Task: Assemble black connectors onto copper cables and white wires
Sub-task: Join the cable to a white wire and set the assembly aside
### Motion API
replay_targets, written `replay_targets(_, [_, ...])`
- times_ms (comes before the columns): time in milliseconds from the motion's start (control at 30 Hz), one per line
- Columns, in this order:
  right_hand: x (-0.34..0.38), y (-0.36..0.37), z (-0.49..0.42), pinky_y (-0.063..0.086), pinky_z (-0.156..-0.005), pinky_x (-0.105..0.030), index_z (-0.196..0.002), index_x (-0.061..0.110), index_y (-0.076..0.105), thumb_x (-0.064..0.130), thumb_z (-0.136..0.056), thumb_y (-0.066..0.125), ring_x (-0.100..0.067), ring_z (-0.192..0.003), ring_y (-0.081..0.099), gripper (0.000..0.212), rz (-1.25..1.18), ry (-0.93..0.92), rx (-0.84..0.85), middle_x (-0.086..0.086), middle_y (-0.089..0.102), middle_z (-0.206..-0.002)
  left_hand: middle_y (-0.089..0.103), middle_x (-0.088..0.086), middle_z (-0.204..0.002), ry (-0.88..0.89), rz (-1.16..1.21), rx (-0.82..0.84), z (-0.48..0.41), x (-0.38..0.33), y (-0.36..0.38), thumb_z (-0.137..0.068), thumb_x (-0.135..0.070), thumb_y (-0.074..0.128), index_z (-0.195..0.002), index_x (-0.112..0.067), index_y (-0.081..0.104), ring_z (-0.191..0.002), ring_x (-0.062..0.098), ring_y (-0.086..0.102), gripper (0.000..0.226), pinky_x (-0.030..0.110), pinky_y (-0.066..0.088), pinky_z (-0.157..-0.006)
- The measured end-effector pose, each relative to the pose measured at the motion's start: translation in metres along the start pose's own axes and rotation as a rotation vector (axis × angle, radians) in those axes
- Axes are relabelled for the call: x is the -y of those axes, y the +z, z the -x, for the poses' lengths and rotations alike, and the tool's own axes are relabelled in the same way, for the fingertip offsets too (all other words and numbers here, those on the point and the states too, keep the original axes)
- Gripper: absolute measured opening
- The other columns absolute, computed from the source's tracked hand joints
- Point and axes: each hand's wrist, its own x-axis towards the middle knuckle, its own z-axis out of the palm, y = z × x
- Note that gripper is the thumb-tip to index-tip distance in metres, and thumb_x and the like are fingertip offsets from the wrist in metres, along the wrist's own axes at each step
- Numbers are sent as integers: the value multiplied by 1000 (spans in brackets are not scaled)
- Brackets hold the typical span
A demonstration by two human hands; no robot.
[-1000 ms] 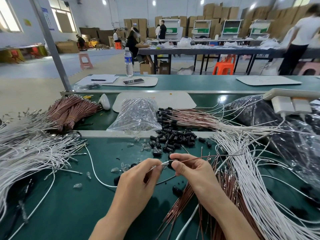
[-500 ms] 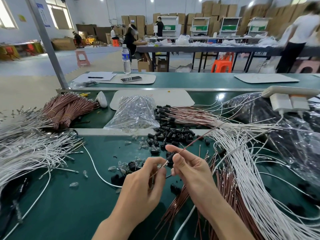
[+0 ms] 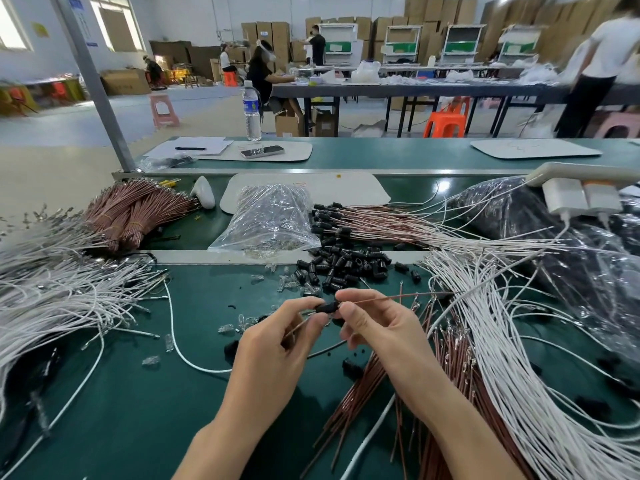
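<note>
our left grip (image 3: pixel 270 351) and right grip (image 3: pixel 381 334) both clamp the black connector (image 3: pixel 325 308) between them, copper cable (image 3: pixel 398 297) trailing off right.

mat (image 3: pixel 121 410): green, matt, faint sheen.
connector (image 3: pixel 325 308), centre: black plastic, slight gloss.
cable (image 3: pixel 398 298), at its 3 o'clock: smooth copper-brown sheath.
wires (image 3: pixel 519 341), 3 o'clock: smooth white insulation, bare metal tips.
clear bag (image 3: pixel 273 220), 12 o'clock: crinkled plastic film, glossy.
dark bag (image 3: pixel 519 216), 2 o'clock: film, high gloss.
bottle (image 3: pixel 251 112): clear plastic.
</note>
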Motion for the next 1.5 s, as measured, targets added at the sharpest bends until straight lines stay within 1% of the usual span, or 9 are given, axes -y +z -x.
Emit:
replay_targets(200, [0, 0, 1, 53, -63, -19, -94, 35, 78, 41, -83, 72, -7, -70, 67, 14, 117, -17, -45, 0, 78, -88, 65, -25, -79, -2, -56, 6, -1, -1, -3, -93, -44, 62, -110, -34, 69, -67, -1, 60, 21, 9, 41, -62])
replay_targets(400, [-3, -1, 1, 51, -62, -18, -89, 34, 78, 30, -91, 74, -3, -64, 62, 6, 177, -19, -77, 0, 77, -82, 68, -26, -95, 20, -109, 38, -1, -2, -5, -96, -43, 58, -111, -31, 70, -84, -1, 67, 23, 20, 52, -70])
replay_targets(533, [-2, -2, 1, 51, -58, -17, -85, 34, 79, 22, -92, 74, -3, -60, 61, 14, 199, -14, -72, 1, 77, -78, 56, -26, -88, 62, -155, 56, -2, -1, -5, -102, -44, 52, -112, -37, 63, -74, 0, 58, 17, 22, 46, -62])
replay_targets(667, [-4, -1, 1, 53, -59, -17, -86, 36, 79, 25, -90, 75, -5, -58, 64, 12, 230, -14, -80, 1, 77, -80, 61, -22, -91, 50, -136, 54, -1, 2, -4, -99, -38, 56, -110, -37, 63, -79, 2, 61, 13, 23, 48, -66])
replay_targets(800, [-6, -4, 0, 53, -60, -17, -85, 38, 79, 28, -89, 76, -8, -56, 66, 11, 262, -34, -88, 3, 75, -74, 61, -23, -92, 51, -144, 65, -1, 3, -5, -100, -48, 55, -109, -37, 65, -78, 1, 61, 17, 16, 45, -66])
replay_targets(1033, [-7, -9, -1, 53, -64, -16, -89, 37, 78, 25, -93, 73, -7, -62, 67, 14, 272, -19, -21, 8, 73, -71, 70, -25, -96, 36, -82, 69, 1, 10, -8, -94, -57, 58, -112, -41, 66, -75, 10, 67, 25, 36, 56, -65])
replay_targets(1200, [-7, -10, 1, 52, -65, -14, -90, 37, 77, 26, -92, 73, -5, -63, 67, 12, 303, -10, -16, 7, 72, -69, 69, -26, -97, 24, -80, 104, 0, 11, -8, -95, -56, 57, -112, -40, 68, -83, 6, 68, 25, 33, 56, -69])
replay_targets(1333, [-8, -9, 1, 50, -65, -12, -89, 36, 76, 26, -92, 73, -3, -64, 66, 11, 331, -1, -15, 7, 73, -70, 62, -22, -85, 38, -125, 108, -1, 9, -9, -96, -57, 54, -112, -39, 69, -70, 8, 58, 28, 28, 49, -61])
replay_targets(1500, [-9, -9, 1, 52, -64, -18, -86, 30, 76, 22, -92, 73, -7, -62, 63, 10, 328, 18, -22, 2, 70, -66, 56, -25, -83, 34, -135, 113, 0, 6, -9, -97, -52, 56, -111, -37, 71, -68, 5, 54, 26, 13, 38, -59])
